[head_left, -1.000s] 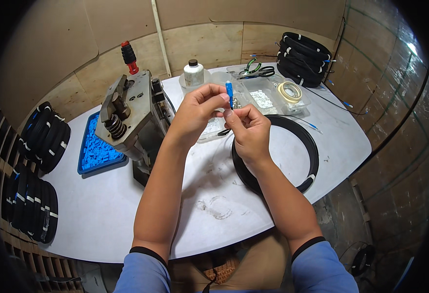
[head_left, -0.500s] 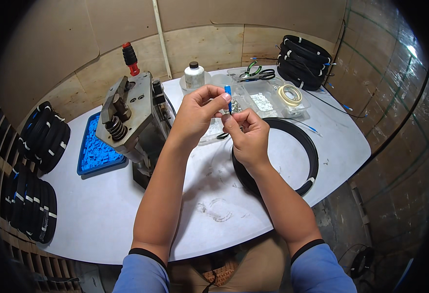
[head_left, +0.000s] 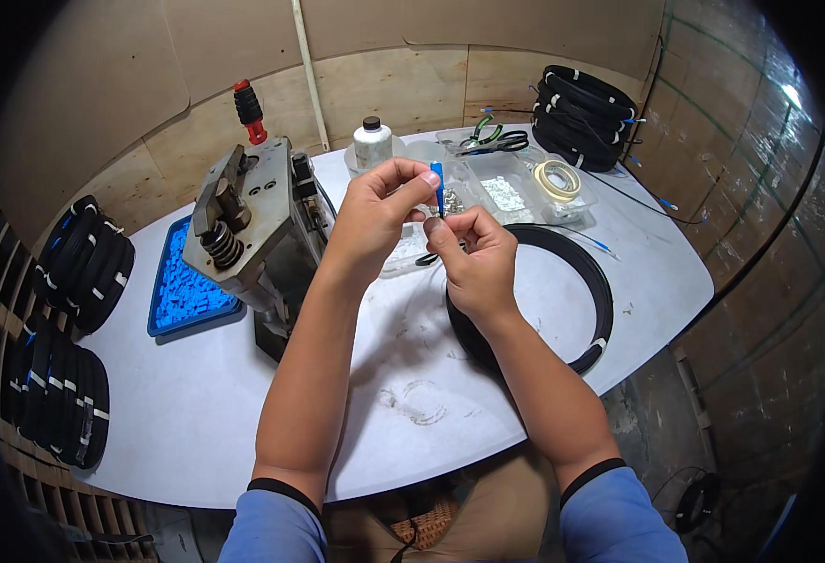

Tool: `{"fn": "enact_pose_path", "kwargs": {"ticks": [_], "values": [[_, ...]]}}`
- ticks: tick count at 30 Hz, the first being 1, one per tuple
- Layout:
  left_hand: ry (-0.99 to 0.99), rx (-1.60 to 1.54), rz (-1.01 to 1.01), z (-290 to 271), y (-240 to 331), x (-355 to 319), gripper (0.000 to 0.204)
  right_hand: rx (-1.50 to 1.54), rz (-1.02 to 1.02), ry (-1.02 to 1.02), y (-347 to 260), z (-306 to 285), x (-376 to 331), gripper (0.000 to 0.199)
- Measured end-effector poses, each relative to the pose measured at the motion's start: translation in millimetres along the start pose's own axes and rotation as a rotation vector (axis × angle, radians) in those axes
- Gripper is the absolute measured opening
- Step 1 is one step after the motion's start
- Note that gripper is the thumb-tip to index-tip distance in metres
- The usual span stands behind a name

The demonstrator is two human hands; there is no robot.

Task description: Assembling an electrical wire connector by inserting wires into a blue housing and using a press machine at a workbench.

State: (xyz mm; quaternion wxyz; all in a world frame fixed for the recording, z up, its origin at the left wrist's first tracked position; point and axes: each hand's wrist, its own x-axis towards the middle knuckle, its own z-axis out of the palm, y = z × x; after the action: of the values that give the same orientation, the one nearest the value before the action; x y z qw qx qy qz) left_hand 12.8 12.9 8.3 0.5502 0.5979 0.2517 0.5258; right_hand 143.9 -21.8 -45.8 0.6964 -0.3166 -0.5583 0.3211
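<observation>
Blue connector point(head_left: 438, 184) pinched upright between raised left hand point(head_left: 380, 211) and right hand point(head_left: 473, 258)

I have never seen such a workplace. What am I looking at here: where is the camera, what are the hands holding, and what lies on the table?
The picture comes from a camera worn on a person's head, looking down, so the two bare forearms enter from the lower edge. The wide lens bends straight edges near the rim.

The left hand pinches a small blue connector piece between thumb and forefinger. The right hand is closed just below it; it seems to grip a thin black cable, but that is too small to be sure.

On the white table lie a grey metal press machine, a blue tray of small blue parts, a white bottle, clear plastic boxes, a roll of tape, green-handled pliers, and a large black cable coil. More black coils are stacked at the back.
</observation>
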Motion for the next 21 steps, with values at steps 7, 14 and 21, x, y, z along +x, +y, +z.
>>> {"fn": "enact_pose_path", "kwargs": {"ticks": [7,14,21], "values": [[-0.063,0.010,0.010,-2.0,-2.7,2.6,0.013,0.029,0.013,-0.002,-1.6,1.2,1.0,0.011],[-0.230,-0.320,-0.031,-5.0,0.1,-1.0,0.018,0.424,0.225,-0.235,2.7,-9.1,6.5,0.017],[-0.240,-0.253,-0.022,-6.1,-1.2,-1.7,0.018,0.523,0.296,-0.236,1.8,-8.1,5.6,0.016]]}}
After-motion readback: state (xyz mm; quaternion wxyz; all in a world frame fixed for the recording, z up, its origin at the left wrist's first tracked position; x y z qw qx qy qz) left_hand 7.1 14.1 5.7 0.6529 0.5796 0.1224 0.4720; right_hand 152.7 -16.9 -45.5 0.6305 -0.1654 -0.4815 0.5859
